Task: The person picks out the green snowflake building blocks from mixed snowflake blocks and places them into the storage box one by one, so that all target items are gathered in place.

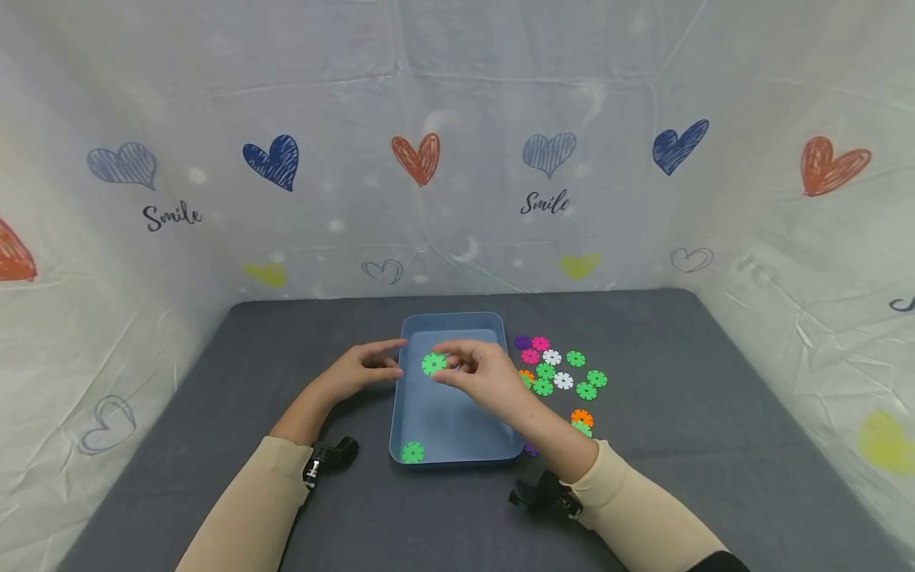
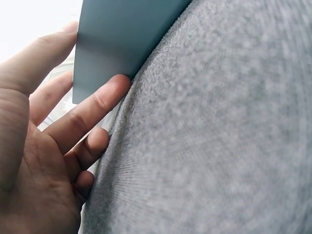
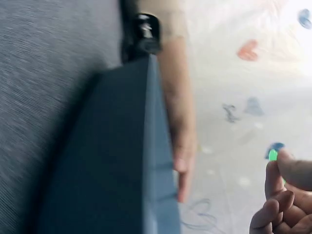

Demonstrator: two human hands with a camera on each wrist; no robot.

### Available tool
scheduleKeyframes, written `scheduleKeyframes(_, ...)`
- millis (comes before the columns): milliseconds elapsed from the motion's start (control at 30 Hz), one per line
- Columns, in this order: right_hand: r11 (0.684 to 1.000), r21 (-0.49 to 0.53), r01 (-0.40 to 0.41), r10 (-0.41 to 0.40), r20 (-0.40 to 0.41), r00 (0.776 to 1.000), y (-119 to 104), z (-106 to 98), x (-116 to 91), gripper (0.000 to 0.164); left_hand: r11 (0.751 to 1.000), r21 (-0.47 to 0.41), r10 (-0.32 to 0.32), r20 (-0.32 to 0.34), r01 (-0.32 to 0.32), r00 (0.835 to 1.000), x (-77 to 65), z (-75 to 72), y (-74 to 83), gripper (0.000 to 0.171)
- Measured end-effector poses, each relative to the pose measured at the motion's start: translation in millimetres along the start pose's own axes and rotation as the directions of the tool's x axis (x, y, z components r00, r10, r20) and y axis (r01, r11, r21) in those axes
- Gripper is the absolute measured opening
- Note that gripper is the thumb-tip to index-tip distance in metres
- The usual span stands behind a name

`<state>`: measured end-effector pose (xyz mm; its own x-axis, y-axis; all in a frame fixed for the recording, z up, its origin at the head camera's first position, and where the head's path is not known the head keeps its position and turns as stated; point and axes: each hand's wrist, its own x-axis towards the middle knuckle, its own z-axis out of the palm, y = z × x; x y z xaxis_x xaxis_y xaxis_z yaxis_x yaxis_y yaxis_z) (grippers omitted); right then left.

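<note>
A blue-grey rectangular tray (image 1: 457,433) lies in the middle of the table in the head view. My left hand (image 1: 360,369) is at its left side; in the left wrist view the fairly straight fingertips touch the tray's outer wall (image 2: 114,39). Above the tray, my right hand (image 1: 493,381) pinches a notched green plastic disc (image 1: 434,364) between thumb and index finger. Edge-on, the same disc (image 3: 273,155) shows at the fingertips in the right wrist view. Another green disc (image 1: 413,453) lies in the tray's near left corner.
Right of the tray, several loose discs lie scattered on the dark grey tabletop (image 1: 679,381), among them a white disc (image 1: 563,380), a pink disc (image 1: 540,343) and an orange disc (image 1: 582,416). My right forearm partly covers some. A heart-printed curtain (image 1: 472,222) hangs behind the table.
</note>
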<state>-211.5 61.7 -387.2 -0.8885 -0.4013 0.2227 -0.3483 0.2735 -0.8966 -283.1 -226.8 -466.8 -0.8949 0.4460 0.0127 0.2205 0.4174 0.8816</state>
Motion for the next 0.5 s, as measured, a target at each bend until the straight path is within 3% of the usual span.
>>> scheduleKeyframes(233,0.997,-0.070,-0.011,0.014,0.048,0.999,12.8,25.1,-1.9,0.032,1.000,0.017,0.010,-0.010,-0.010,1.000,0.2,-0.2,-1.5,0.065)
scheduleKeyframes(500,0.987,-0.159,-0.037,0.062,0.157,0.986,27.0,46.6,-7.0,0.031,1.000,0.010,0.030,0.001,-0.030,1.000,-0.9,-2.2,-0.8,0.064)
